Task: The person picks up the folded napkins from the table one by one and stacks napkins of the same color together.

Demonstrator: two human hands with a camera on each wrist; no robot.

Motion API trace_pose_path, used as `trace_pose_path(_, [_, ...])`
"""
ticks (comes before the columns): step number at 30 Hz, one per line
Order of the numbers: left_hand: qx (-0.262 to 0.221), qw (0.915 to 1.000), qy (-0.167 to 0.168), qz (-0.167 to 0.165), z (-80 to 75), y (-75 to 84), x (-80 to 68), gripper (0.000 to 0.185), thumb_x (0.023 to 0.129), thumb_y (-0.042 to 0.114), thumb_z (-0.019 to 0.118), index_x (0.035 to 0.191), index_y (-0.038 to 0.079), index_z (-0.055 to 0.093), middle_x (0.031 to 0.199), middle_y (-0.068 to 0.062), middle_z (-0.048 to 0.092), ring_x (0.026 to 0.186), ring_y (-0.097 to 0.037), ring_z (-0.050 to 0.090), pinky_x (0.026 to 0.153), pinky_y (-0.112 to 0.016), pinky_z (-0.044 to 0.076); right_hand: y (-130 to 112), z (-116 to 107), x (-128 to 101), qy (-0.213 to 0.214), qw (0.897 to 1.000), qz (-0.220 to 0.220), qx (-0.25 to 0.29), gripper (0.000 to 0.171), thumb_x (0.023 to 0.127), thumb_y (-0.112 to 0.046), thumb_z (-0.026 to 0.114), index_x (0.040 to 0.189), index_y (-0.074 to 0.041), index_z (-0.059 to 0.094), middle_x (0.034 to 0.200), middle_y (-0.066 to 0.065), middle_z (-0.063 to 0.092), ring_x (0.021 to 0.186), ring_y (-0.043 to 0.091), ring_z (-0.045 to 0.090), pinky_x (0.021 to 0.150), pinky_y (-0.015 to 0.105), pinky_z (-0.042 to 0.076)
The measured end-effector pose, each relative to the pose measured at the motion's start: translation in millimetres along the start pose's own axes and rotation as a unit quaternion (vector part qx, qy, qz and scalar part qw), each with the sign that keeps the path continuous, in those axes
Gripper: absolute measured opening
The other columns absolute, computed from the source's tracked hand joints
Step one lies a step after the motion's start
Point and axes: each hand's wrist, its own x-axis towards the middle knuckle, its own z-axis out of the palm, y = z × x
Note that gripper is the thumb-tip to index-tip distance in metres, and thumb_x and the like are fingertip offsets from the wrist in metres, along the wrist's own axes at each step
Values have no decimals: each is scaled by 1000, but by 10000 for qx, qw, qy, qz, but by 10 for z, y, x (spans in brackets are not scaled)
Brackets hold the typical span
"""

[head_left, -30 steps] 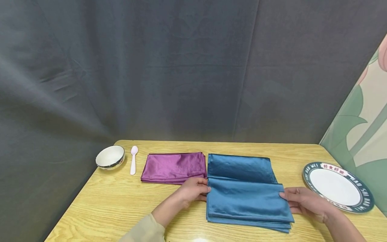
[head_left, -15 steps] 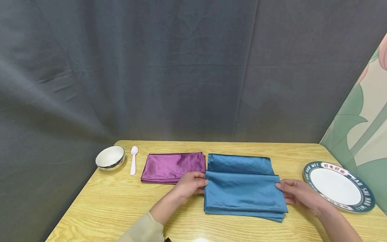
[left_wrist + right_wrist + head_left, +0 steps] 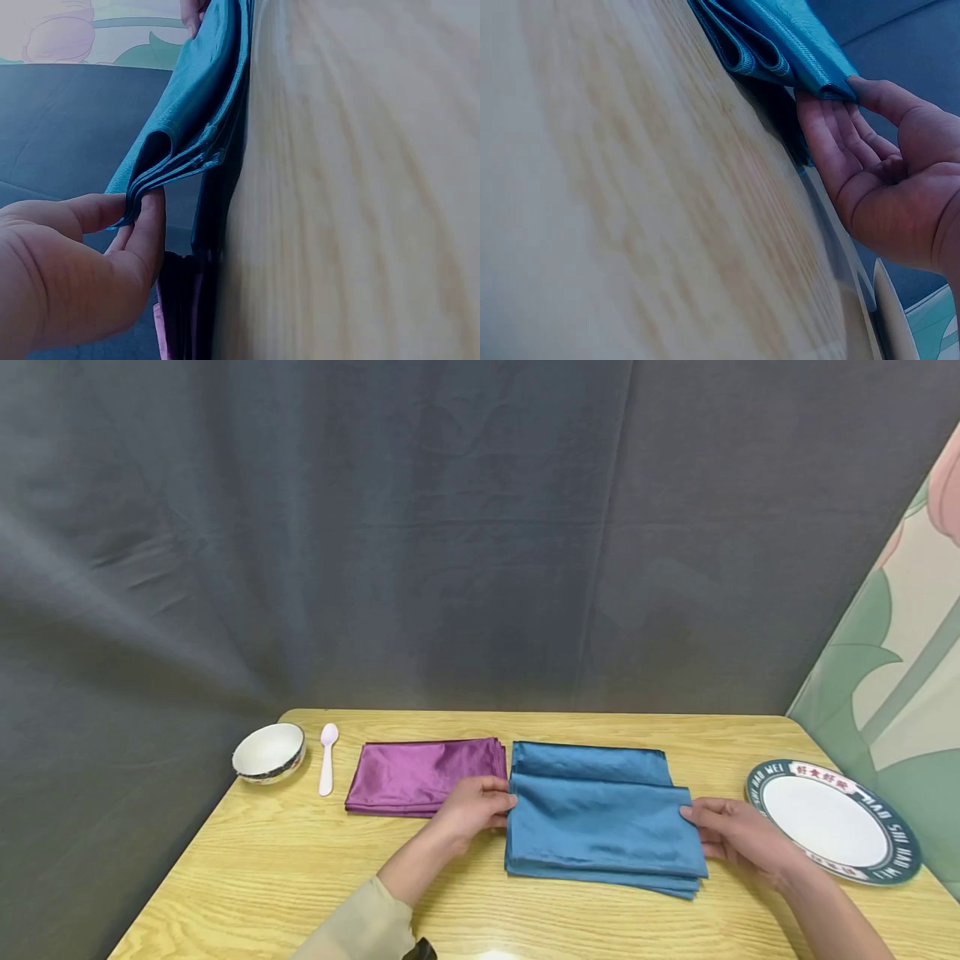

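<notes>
Folding of the glossy blue satin cloth point(image 3: 600, 814) looks well along — it lies on the pale wooden counter point(image 3: 285, 885) as a layered rectangle, its near part doubled over the far part, whose back strip still shows uncovered. Left hand point(image 3: 472, 806) pinches the folded layers at the left edge between thumb and fingers; right hand point(image 3: 731, 835) pinches the right edge the same way, fingers curled under the stack. Judging by the exposed strip, at least some squaring up or a further fold seems left. Just beside the blue cloth lies a folded purple satin cloth point(image 3: 420, 775).

Small white ceramic bowl point(image 3: 268, 752) at far left appears to hold nothing — a white plastic spoon point(image 3: 327, 757) lies beside it. Round white plate with a green lettered rim point(image 3: 832, 821) at right is bare.
</notes>
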Motion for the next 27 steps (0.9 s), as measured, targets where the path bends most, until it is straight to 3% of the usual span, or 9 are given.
trace_pose_path(12, [-9, 9998, 165, 83, -19, 54, 72, 36, 94, 0, 66, 125, -15, 57, 104, -17, 68, 86, -24, 70, 83, -38, 60, -60, 30, 67, 289, 9995, 1, -119, 19, 107, -16, 52, 103, -6, 68, 99, 5, 73, 92, 14, 71, 83, 32, 60])
trace_pose_path(20, [-23, 9996, 279, 56, -54, 63, 92, 40, 94, 2, 68, 129, -14, 56, 109, -19, 68, 95, -33, 71, 86, -40, 60, -118, 55, 122, 375, 9993, -13, -87, 21, 107, -16, 53, 112, -1, 66, 103, 8, 73, 95, 17, 72, 85, 34, 59])
trace_pose_path(27, [-196, 9988, 426, 118, -83, 45, 144, 39, 94, 0, 68, 127, -16, 57, 113, -21, 66, 98, -31, 70, 88, -39, 59, -141, 68, 169, 358, 9993, -16, -95, 19, 107, -16, 53, 107, -4, 67, 100, 5, 73, 92, 15, 71, 83, 30, 60])
